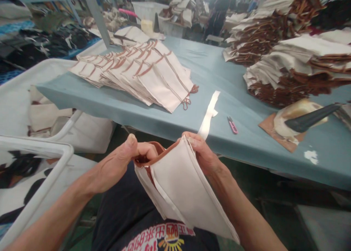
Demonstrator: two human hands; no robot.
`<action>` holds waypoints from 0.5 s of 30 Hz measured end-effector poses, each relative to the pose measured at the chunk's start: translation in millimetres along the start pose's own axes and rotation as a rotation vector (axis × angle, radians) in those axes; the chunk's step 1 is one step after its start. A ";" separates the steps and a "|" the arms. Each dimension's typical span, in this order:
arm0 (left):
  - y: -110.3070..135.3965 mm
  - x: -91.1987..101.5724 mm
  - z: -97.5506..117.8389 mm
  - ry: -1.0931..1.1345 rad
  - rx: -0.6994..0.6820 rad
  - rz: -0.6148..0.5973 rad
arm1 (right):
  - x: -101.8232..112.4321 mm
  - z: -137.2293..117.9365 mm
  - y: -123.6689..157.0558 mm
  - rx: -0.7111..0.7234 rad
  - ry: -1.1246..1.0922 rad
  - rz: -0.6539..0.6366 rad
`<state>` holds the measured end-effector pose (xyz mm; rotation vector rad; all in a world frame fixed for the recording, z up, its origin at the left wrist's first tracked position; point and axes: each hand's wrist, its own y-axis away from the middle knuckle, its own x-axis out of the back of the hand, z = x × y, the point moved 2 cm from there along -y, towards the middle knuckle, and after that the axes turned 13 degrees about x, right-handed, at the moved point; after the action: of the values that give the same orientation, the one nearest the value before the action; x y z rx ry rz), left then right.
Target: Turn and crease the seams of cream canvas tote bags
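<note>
A cream fabric pouch with a brown-edged mouth (pixel 186 185) hangs between my two hands over my lap, its opening upward. My left hand (pixel 131 152) is closed on the left end of the mouth, fingers reaching inside and the thumb raised. My right hand (pixel 201 148) pinches the upper right corner beside the seam. Just beyond, on the table, lie a pale strip (pixel 208 114) and a small pair of pink thread snips (pixel 232 125). The inside of the pouch is mostly hidden.
Overlapping cream pieces (pixel 153 75) cover the left of the blue table (pixel 192 50). Tall stacks of cream and brown pieces (pixel 298 68) stand at right, near a glue container with a black-handled brush (pixel 298 119). White bins (pixel 63 145) stand left. A person (pixel 219 10) is at the back.
</note>
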<state>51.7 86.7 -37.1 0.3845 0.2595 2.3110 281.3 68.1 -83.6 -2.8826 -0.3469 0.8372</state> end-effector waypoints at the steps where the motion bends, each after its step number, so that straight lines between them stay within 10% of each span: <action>1: -1.3 -0.6 0.7 0.013 0.007 -0.016 | 0.0 0.3 1.0 0.000 0.003 -0.003; 15: -2.5 -13.0 15.0 -0.164 -0.065 0.108 | -26.0 -22.6 16.5 -0.072 0.336 -0.268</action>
<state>67.2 80.1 -26.4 0.5644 0.0839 2.3699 275.2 44.5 -54.2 -2.8784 -0.7133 0.2970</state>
